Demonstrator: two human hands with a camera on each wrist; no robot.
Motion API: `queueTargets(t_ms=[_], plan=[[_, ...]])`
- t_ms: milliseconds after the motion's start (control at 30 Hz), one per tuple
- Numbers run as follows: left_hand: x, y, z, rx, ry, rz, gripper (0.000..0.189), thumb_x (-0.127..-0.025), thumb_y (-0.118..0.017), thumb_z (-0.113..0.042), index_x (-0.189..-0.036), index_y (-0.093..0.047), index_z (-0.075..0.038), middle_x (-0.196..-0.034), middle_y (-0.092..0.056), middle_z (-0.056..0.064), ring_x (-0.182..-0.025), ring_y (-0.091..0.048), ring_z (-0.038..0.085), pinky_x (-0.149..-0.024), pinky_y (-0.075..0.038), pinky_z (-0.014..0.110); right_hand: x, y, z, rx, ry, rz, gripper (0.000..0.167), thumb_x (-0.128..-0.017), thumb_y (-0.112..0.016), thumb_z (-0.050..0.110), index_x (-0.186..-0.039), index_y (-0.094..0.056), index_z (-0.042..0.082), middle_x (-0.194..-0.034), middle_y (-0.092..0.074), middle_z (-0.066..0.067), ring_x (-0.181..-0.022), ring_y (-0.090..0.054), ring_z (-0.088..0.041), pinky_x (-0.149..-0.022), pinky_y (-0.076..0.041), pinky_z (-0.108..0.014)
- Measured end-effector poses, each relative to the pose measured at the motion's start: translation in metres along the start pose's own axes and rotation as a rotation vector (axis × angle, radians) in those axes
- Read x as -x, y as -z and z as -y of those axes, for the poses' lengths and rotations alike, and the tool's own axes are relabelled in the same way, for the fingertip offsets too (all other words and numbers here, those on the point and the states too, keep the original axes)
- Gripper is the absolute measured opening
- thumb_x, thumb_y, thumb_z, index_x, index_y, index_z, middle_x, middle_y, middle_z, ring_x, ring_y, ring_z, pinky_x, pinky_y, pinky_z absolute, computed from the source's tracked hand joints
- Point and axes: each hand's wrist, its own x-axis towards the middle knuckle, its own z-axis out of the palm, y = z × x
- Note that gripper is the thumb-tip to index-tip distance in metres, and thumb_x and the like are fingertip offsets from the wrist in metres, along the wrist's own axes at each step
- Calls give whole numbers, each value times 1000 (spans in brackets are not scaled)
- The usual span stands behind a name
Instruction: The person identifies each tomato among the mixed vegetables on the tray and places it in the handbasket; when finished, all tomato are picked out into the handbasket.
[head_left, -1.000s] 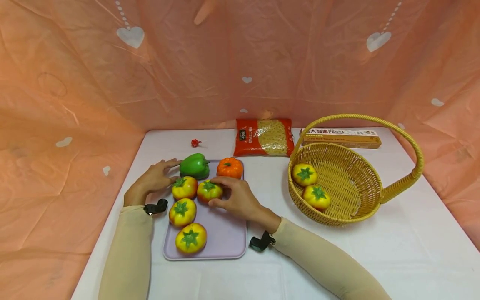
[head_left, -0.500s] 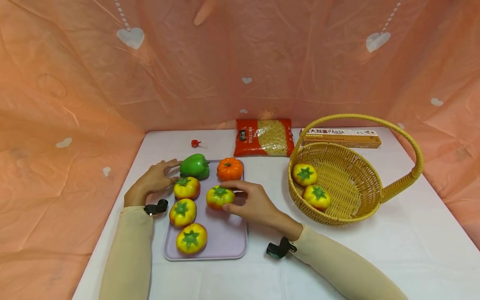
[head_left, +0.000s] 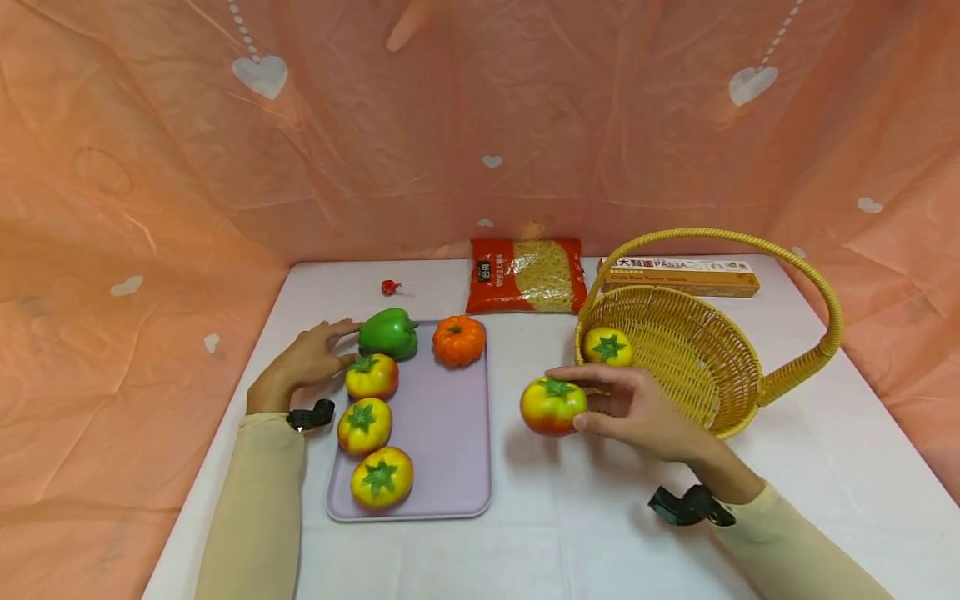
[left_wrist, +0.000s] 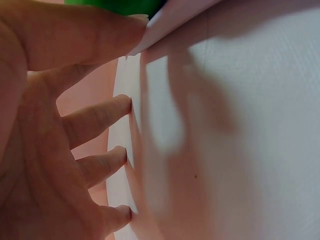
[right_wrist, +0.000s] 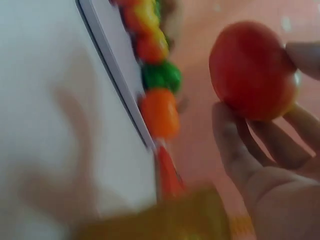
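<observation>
My right hand (head_left: 637,408) pinches a yellow-and-red tomato (head_left: 553,407) with a green star-shaped top between thumb and fingers. It is held above the table, just left of the wicker basket (head_left: 723,429). In the right wrist view the tomato's red underside (right_wrist: 250,70) faces the camera. One tomato (head_left: 608,345) shows inside the basket; the hand covers the area below it. At the lilac tray (head_left: 450,450), my left hand (head_left: 303,362) rests at the upper left edge. Its thumb (left_wrist: 90,37) touches the tray rim, and its spread fingertips touch the white tabletop.
Three tomatoes (head_left: 364,425) line the tray's left side, with a green bell pepper (head_left: 388,333) and an orange pumpkin (head_left: 458,340) behind. A pasta bag (head_left: 527,275), a pasta box (head_left: 682,277) and a small red item (head_left: 389,287) lie at the back. The basket's tall handle (head_left: 813,283) arches upward.
My right hand has lifted a tomato from the tray's middle and carried it right, past the tray edge to the basket's near left side. The left hand has stayed in place.
</observation>
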Motion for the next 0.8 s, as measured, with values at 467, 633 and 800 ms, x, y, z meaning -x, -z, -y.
queueTargets(t_ms=[467,633,800], plan=[[2,0,-1,0,5,-3,68,-103,-64,-21,-168,-44,-11,-178,-30,25,-165,-8,60,-126,-9,85,30,70,0,204,-110,-217,44,-105,-69,3,-149,-64,1,-141,-71,12,-119,-74,-5,-97,-61,-19],[1,-1,1,16,18,0,69,-103,-65,-21,-168,-44,-13,-178,-29,25,-165,-7,60,-125,-7,86,20,69,-6,252,-203,-216,44,-106,-73,17,-150,-67,12,-144,-70,2,-119,-72,-5,-95,-61,-20],[0,-1,1,10,22,1,69,-103,-66,-23,-168,-44,-14,-178,-29,25,-165,-8,60,-125,-8,86,13,70,-9,268,-264,-231,44,-107,-73,24,-149,-68,14,-146,-69,-10,-118,-72,-4,-94,-61,-20]])
